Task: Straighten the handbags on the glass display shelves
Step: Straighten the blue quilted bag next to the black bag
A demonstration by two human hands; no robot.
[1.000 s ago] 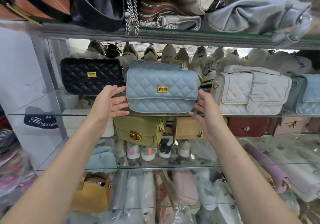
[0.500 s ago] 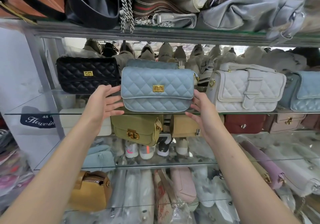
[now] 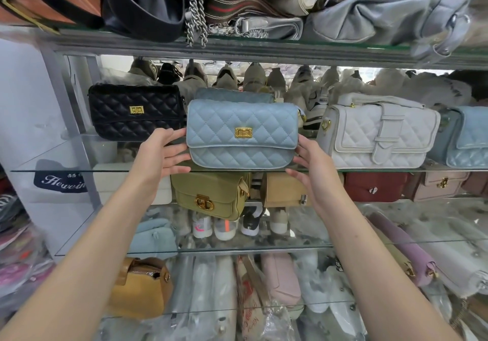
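A light blue quilted handbag [image 3: 241, 134] with a gold clasp stands at the front edge of a glass shelf [image 3: 66, 170]. My left hand [image 3: 163, 153] touches its left end with spread fingers. My right hand [image 3: 311, 166] cups its right end, fingers apart. A second blue bag [image 3: 232, 94] stands right behind it, mostly hidden. A black quilted handbag [image 3: 136, 112] sits to the left and a white quilted handbag [image 3: 377, 136] to the right, with another pale blue bag [image 3: 467, 136] at the far right.
The shelf above [image 3: 264, 50] holds piled bags with a hanging metal chain [image 3: 195, 16]. Shoes stand in a row behind the handbags. Lower shelves hold an olive bag [image 3: 211, 195], a tan bag [image 3: 285, 194], a red bag [image 3: 375, 186] and wrapped bags.
Both hands stay at the ends of the light blue handbag; its right end has come up slightly so it sits more level. The view has shifted a little.
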